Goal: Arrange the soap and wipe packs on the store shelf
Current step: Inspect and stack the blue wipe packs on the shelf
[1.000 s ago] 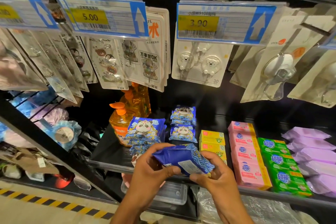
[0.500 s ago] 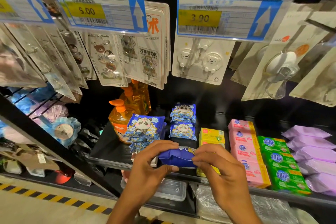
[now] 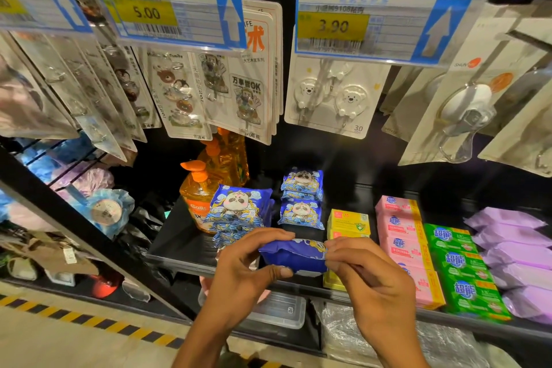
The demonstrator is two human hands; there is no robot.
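both hands share one grip on the soft dark-blue plastic wipe pack (image 3: 294, 257): the left hand (image 3: 248, 269) pinches its left end, thumb under and fingers over the top, and the right hand (image 3: 367, 275) pinches the right end the same way, so each is clamped on the pack and neither is free. the pack lies with its long axis left to right, held level just above the front lip of the black metal shelf (image 3: 179, 245), about midway between the two hands, so neither is nearer.

the open room lies straight ahead and slightly left. directly behind the pack stand two small panda-print wipe packs (image 3: 301, 214), one behind the other, and to their left a bigger stack of panda-print wipe packs (image 3: 239, 212) leans against the orange pump bottle of liquid soap (image 3: 197, 203). on the right, touching or nearly touching the right fingers, sit the yellow boxed soap bars (image 3: 348, 223), then the pink soap bars (image 3: 398, 227), green soap bars (image 3: 457, 260) and lilac wipe packs (image 3: 513, 245) in tidy rows.

a likely slot is the bare strip at the shelf front, ahead of the small packs; the yellow boxes leave little clearance to the right, and the shelf edge itself is the thing to clear.
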